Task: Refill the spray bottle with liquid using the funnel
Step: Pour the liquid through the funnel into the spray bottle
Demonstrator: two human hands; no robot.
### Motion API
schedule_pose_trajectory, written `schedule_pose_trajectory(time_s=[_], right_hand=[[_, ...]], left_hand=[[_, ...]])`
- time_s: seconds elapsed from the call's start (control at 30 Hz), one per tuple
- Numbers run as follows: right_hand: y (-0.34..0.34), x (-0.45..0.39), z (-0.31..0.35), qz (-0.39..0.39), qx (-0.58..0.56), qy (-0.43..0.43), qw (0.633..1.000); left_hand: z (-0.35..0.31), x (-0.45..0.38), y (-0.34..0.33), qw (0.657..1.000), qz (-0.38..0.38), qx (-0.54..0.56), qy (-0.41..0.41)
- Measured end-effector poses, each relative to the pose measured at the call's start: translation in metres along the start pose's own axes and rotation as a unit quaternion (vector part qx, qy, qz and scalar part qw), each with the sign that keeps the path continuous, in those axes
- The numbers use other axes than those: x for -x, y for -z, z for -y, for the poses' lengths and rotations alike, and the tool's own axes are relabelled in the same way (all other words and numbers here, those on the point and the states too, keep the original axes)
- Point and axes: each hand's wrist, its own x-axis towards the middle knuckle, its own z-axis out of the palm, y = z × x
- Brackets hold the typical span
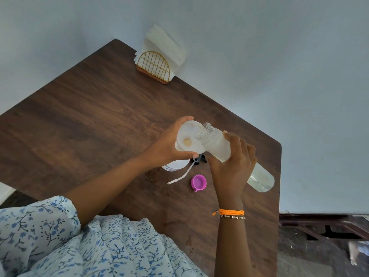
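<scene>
My left hand (169, 140) grips the rim of a white funnel (189, 139) that stands over the spray bottle (175, 165), of which only a white part shows below the funnel. My right hand (233, 162) holds a long clear bottle (219, 145), tilted with its open threaded mouth over the funnel's bowl. A little liquid sits near the bottle's raised bottom end. The black spray head (199, 158) with its white dip tube (181, 175) lies on the table beside the spray bottle. A pink cap (198, 182) lies open side up near my right wrist.
The dark wooden table (89, 108) stands against a pale wall. A gold wire napkin holder (154, 66) with white napkins stands at the far edge. The table's right edge runs close to my right hand, with the floor beyond.
</scene>
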Motion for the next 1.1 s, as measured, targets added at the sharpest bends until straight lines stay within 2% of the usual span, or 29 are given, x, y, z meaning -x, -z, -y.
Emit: schedule_pose_trajectory(time_s=[1.1], right_hand=[[0.0000, -0.0004, 0.0021, -0.009, -0.004, -0.004, 1.000]], left_hand=[[0.0045, -0.0018, -0.0013, 1.000, -0.005, 0.003, 0.000]])
